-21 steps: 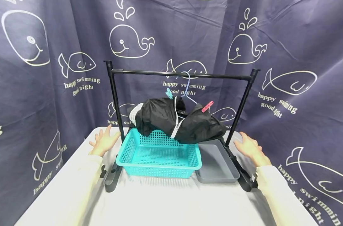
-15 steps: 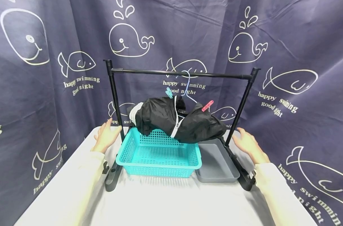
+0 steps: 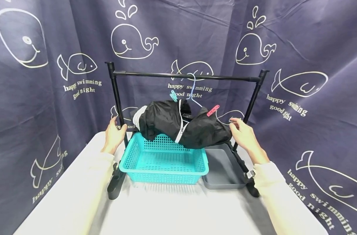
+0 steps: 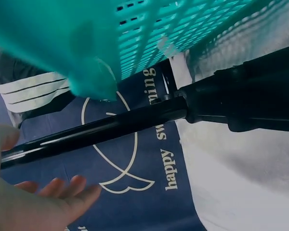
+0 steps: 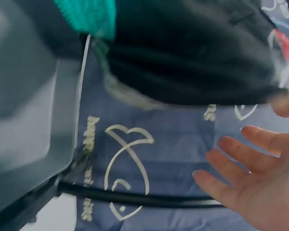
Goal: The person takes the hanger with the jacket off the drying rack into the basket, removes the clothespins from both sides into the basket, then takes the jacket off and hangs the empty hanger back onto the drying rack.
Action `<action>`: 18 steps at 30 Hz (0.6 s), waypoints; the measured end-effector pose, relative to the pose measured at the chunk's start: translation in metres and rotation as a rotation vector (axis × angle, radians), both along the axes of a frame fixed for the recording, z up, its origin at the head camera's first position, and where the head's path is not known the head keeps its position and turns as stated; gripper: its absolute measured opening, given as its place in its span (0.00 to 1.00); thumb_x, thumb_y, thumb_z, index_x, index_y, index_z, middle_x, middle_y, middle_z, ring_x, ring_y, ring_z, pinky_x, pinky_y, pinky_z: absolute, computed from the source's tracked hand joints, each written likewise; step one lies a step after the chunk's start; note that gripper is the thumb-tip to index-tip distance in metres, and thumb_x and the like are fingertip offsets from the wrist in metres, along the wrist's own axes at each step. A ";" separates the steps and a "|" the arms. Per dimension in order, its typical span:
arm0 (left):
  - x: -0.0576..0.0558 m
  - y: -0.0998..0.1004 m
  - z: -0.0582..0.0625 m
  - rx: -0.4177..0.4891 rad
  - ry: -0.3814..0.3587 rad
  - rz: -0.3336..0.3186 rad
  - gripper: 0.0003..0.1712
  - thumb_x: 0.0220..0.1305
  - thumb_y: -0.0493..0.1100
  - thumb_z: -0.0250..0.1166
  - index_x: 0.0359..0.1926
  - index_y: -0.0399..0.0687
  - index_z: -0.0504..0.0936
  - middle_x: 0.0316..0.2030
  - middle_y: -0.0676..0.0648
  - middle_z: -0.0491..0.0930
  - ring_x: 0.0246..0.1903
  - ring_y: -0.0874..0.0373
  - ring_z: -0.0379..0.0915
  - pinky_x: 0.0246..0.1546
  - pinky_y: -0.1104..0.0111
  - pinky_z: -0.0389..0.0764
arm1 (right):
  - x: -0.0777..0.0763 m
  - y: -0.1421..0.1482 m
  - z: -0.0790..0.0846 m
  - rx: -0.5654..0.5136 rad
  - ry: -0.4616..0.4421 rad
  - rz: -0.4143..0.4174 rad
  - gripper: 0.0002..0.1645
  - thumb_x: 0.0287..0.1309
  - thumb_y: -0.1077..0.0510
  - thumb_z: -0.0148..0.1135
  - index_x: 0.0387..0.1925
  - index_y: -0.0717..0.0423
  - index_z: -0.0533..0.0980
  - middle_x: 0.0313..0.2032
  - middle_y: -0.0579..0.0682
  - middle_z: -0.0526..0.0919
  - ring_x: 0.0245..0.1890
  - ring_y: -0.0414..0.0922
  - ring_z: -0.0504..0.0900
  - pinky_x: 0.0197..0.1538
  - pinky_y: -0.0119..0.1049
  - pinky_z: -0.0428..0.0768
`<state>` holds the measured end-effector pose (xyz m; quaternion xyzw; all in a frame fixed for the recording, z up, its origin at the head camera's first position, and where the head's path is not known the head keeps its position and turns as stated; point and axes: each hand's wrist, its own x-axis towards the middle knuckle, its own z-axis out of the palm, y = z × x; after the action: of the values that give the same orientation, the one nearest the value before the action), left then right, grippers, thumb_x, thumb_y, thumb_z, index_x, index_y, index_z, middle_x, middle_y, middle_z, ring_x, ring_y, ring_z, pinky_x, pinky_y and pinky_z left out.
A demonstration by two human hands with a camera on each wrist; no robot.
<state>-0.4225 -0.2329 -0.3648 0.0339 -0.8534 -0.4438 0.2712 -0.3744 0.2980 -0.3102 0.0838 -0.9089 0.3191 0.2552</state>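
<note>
A black jacket [image 3: 206,130] with a white zip and white-striped cuff hangs bunched from a light-blue hanger [image 3: 193,85] on the rack's crossbar [image 3: 154,75]. A teal clothespin [image 3: 173,96] and a pink clothespin [image 3: 213,110] sit on its upper edge. My left hand [image 3: 114,135] is beside the rack's left post [image 3: 117,98]; in the left wrist view its spread thumb and relaxed fingers [image 4: 77,192] lie on either side of the post. My right hand [image 3: 243,135] reaches the jacket's right end, thumb close to the fabric and fingers [image 5: 226,166] extended.
Below the jacket stands a turquoise perforated basket [image 3: 163,172]. To its right lies a grey tray [image 3: 225,182], partly under the basket's side. The rack's dark feet [image 3: 115,187] rest on the white table [image 3: 166,212]. A dark blue curtain [image 3: 87,29] hangs behind.
My right hand has moved left and up, from outside the rack's right post to the jacket's right end. My left hand has shifted slightly right, closer to the left post.
</note>
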 end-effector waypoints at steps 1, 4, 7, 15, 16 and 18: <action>0.000 -0.001 0.001 0.004 -0.010 -0.002 0.42 0.72 0.50 0.59 0.80 0.40 0.55 0.69 0.29 0.69 0.69 0.32 0.65 0.71 0.46 0.63 | 0.000 -0.005 0.002 -0.003 0.007 0.002 0.28 0.77 0.45 0.45 0.67 0.55 0.74 0.57 0.60 0.84 0.58 0.58 0.81 0.63 0.55 0.73; 0.001 -0.004 0.002 -0.001 -0.049 -0.010 0.41 0.73 0.50 0.57 0.79 0.38 0.57 0.67 0.30 0.72 0.68 0.33 0.68 0.70 0.47 0.64 | 0.001 -0.017 0.008 -0.001 0.036 0.004 0.28 0.77 0.44 0.45 0.66 0.54 0.75 0.55 0.58 0.85 0.57 0.57 0.81 0.62 0.54 0.73; 0.001 -0.007 0.006 -0.011 -0.065 -0.015 0.39 0.73 0.50 0.56 0.78 0.37 0.58 0.66 0.31 0.74 0.67 0.33 0.69 0.70 0.47 0.65 | -0.001 -0.027 0.013 0.022 0.052 0.016 0.27 0.77 0.43 0.47 0.65 0.53 0.76 0.54 0.58 0.86 0.56 0.57 0.82 0.62 0.54 0.73; -0.002 -0.005 0.021 0.002 -0.036 -0.040 0.37 0.74 0.48 0.57 0.78 0.38 0.60 0.67 0.31 0.74 0.65 0.36 0.74 0.69 0.48 0.67 | -0.004 -0.045 0.018 0.062 0.083 0.059 0.25 0.75 0.45 0.54 0.62 0.56 0.78 0.51 0.59 0.87 0.53 0.56 0.83 0.60 0.54 0.76; -0.003 -0.004 0.022 0.006 -0.030 -0.041 0.37 0.74 0.47 0.57 0.78 0.38 0.61 0.67 0.31 0.74 0.65 0.36 0.74 0.70 0.48 0.67 | -0.005 -0.046 0.017 0.063 0.087 0.059 0.25 0.75 0.45 0.55 0.61 0.56 0.79 0.51 0.58 0.87 0.53 0.56 0.83 0.60 0.54 0.76; -0.006 -0.002 0.023 0.009 -0.023 -0.039 0.35 0.74 0.47 0.57 0.76 0.38 0.63 0.65 0.31 0.75 0.65 0.36 0.73 0.69 0.49 0.67 | -0.006 -0.048 0.016 0.069 0.100 0.055 0.25 0.73 0.44 0.57 0.61 0.55 0.79 0.52 0.58 0.87 0.54 0.57 0.83 0.60 0.54 0.75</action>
<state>-0.4281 -0.2353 -0.3416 0.0239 -0.8549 -0.4526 0.2525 -0.3808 0.2505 -0.2946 0.1332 -0.9027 0.2899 0.2887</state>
